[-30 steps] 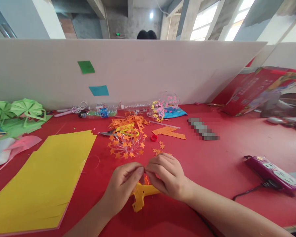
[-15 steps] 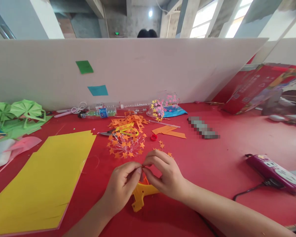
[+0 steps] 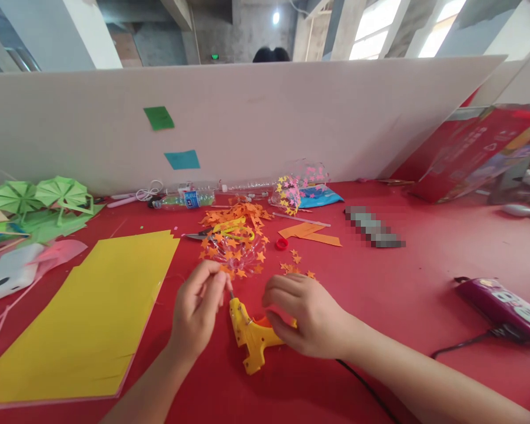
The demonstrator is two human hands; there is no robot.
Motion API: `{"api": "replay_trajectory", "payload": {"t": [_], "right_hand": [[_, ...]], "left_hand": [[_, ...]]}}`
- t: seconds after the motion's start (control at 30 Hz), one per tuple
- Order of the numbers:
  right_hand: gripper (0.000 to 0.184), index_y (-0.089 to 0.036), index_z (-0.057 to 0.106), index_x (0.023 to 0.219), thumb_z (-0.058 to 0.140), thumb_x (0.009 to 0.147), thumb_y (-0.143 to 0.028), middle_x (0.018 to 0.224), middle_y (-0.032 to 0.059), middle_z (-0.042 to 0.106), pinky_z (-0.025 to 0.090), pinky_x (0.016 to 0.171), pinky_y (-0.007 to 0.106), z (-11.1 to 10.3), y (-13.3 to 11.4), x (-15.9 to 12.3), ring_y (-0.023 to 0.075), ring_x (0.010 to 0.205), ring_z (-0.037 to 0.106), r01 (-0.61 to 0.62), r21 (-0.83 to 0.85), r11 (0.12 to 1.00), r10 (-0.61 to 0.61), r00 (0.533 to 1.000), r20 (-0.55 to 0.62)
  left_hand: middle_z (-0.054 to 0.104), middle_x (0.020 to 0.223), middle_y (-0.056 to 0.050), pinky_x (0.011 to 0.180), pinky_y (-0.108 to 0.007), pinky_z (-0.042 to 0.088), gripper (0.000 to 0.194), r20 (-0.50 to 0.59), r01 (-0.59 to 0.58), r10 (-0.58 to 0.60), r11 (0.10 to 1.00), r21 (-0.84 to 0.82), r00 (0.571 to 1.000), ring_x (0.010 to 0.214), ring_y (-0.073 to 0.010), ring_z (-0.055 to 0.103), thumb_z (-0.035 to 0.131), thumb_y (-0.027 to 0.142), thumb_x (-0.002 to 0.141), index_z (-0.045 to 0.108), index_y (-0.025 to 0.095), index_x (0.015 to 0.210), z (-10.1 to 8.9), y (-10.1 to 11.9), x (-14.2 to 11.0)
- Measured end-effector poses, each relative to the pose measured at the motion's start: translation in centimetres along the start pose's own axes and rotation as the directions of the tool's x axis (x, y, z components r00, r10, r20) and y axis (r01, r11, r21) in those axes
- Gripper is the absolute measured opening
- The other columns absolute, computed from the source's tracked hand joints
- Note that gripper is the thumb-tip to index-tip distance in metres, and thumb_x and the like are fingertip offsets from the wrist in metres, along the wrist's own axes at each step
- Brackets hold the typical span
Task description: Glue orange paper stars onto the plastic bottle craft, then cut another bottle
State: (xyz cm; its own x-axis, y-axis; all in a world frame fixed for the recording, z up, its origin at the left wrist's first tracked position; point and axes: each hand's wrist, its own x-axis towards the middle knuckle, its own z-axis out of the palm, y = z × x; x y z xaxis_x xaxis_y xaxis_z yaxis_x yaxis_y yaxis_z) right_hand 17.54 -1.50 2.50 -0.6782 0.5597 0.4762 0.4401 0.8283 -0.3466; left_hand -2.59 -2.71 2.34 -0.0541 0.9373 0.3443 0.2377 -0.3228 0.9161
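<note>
A yellow hot glue gun (image 3: 257, 340) lies on the red table (image 3: 380, 377) with its nozzle pointing away from me. My left hand (image 3: 198, 306) is closed in a pinch beside the nozzle tip; whatever its fingertips hold is too small to make out. Above the rear of the glue gun hovers my right hand (image 3: 300, 312), fingers curled loosely, with a gap between thumb and fingers and nothing visible in them. Just beyond is a cut clear plastic piece (image 3: 235, 265) with orange paper stars on its strips. Several loose orange stars (image 3: 295, 257) lie right of it.
Yellow paper sheets (image 3: 79, 312) lie at left, green paper umbrellas (image 3: 62, 194) behind them. Scissors (image 3: 196, 236), a utility knife (image 3: 229, 225), a red bottle cap (image 3: 282, 244) and bottles (image 3: 189, 199) lie toward the white partition (image 3: 247, 118). A purple device (image 3: 503, 312) with a cord is at right.
My hands have parted. The left has moved left and slightly up, still pinched; the right has loosened its fingers. More of the glue gun shows between them, and the view has shifted slightly.
</note>
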Motion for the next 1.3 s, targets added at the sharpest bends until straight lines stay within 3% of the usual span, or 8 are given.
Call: {"api": "replay_trajectory", "payload": {"t": [0.1, 0.17, 0.3, 0.47, 0.57, 0.67, 0.83, 1.3], "right_hand": [[0.011, -0.018, 0.059, 0.080, 0.061, 0.079, -0.029, 0.081, 0.0042, 0.061, 0.035, 0.058, 0.030, -0.2, -0.2, -0.1, 0.0166, 0.066, 0.052, 0.001, -0.175, 0.985, 0.056, 0.947, 0.317], [0.021, -0.018, 0.061, 0.084, 0.066, 0.076, -0.036, 0.085, 0.0045, 0.062, 0.036, 0.060, 0.031, 0.0, -0.4, -0.2, 0.0190, 0.073, 0.054, -0.006, -0.218, 0.976, 0.097, 0.906, 0.413], [0.023, -0.017, 0.062, 0.094, 0.063, 0.074, -0.028, 0.090, 0.0060, 0.062, 0.038, 0.064, 0.031, 0.8, -0.7, -0.4, 0.0211, 0.079, 0.057, -0.001, -0.252, 0.968, 0.122, 0.876, 0.466], [0.021, -0.017, 0.059, 0.090, 0.057, 0.069, -0.018, 0.090, 0.0043, 0.060, 0.031, 0.050, 0.029, 0.4, -1.0, -0.3, 0.0136, 0.058, 0.052, -0.031, -0.147, 0.989, 0.101, 0.862, 0.497], [0.025, -0.017, 0.057, 0.092, 0.058, 0.067, -0.018, 0.093, 0.0046, 0.059, 0.033, 0.049, 0.028, -0.6, -0.9, -0.2, 0.0133, 0.058, 0.051, -0.017, -0.050, 0.999, 0.036, 0.910, 0.414], [0.020, -0.017, 0.054, 0.093, 0.059, 0.074, -0.022, 0.091, 0.0074, 0.058, 0.041, 0.052, 0.027, -1.2, -0.3, -0.2, 0.0154, 0.065, 0.053, -0.009, 0.045, 0.999, 0.001, 0.986, 0.165], [0.010, -0.018, 0.050, 0.095, 0.050, 0.087, -0.025, 0.088, 0.0093, 0.057, 0.047, 0.059, 0.027, -1.0, 0.7, -0.4, 0.0166, 0.072, 0.054, 0.070, 0.159, 0.985, -0.046, 0.988, -0.150], [0.021, -0.022, 0.042, 0.070, 0.049, 0.088, -0.029, 0.066, 0.0006, 0.046, 0.038, 0.051, 0.026, -0.7, 0.5, 0.0, 0.0140, 0.057, 0.041, 0.027, 0.074, 0.997, -0.015, 0.987, -0.162]], "left_hand": [[0.055, 0.065, 0.003, 0.041, -0.018, 0.037, 0.020, -0.132, -0.017, 0.011, 0.999, -0.044, 0.991, 0.046, -0.0067, 0.044, 0.046, 0.027, 0.090, 0.049, 0.020, 0.071, -1.0, -0.4, 1.1], [0.056, 0.066, 0.003, 0.040, -0.018, 0.036, 0.019, -0.168, -0.018, 0.004, 0.997, -0.077, 0.986, 0.045, -0.0063, 0.043, 0.045, 0.026, 0.090, 0.047, 0.020, 0.072, -1.3, -0.7, 1.5], [0.054, 0.065, 0.004, 0.040, -0.018, 0.035, 0.019, -0.141, -0.013, 0.006, 0.999, -0.044, 0.990, 0.045, -0.0064, 0.042, 0.045, 0.028, 0.091, 0.046, 0.021, 0.073, -1.2, -1.1, 1.5], [0.054, 0.066, 0.003, 0.042, -0.018, 0.037, 0.017, -0.160, -0.021, 0.033, 0.997, 0.075, 0.987, 0.048, -0.0070, 0.044, 0.049, 0.031, 0.090, 0.050, 0.020, 0.077, -1.3, -1.1, 1.6], [0.055, 0.066, 0.002, 0.042, -0.018, 0.037, 0.017, -0.219, -0.008, 0.030, 0.995, 0.101, 0.975, 0.048, -0.0069, 0.045, 0.052, 0.033, 0.088, 0.053, 0.020, 0.078, -1.7, -0.9, 2.0], [0.055, 0.066, 0.003, 0.043, -0.018, 0.038, 0.018, -0.242, 0.010, 0.016, 0.994, 0.106, 0.970, 0.048, -0.0067, 0.044, 0.053, 0.034, 0.088, 0.055, 0.019, 0.078, -1.6, -0.9, 2.1], [0.057, 0.066, 0.002, 0.046, -0.018, 0.040, 0.020, -0.139, -0.016, 0.039, 0.987, 0.160, 0.989, 0.050, -0.0076, 0.046, 0.053, 0.035, 0.088, 0.058, 0.018, 0.078, -0.7, -1.0, 1.3], [0.052, 0.061, 0.003, 0.046, -0.019, 0.037, 0.026, -0.018, 0.040, -0.038, 0.991, 0.129, 0.999, 0.048, -0.0077, 0.043, 0.051, 0.038, 0.087, 0.053, 0.019, 0.069, 0.2, -0.5, 0.6]]}}
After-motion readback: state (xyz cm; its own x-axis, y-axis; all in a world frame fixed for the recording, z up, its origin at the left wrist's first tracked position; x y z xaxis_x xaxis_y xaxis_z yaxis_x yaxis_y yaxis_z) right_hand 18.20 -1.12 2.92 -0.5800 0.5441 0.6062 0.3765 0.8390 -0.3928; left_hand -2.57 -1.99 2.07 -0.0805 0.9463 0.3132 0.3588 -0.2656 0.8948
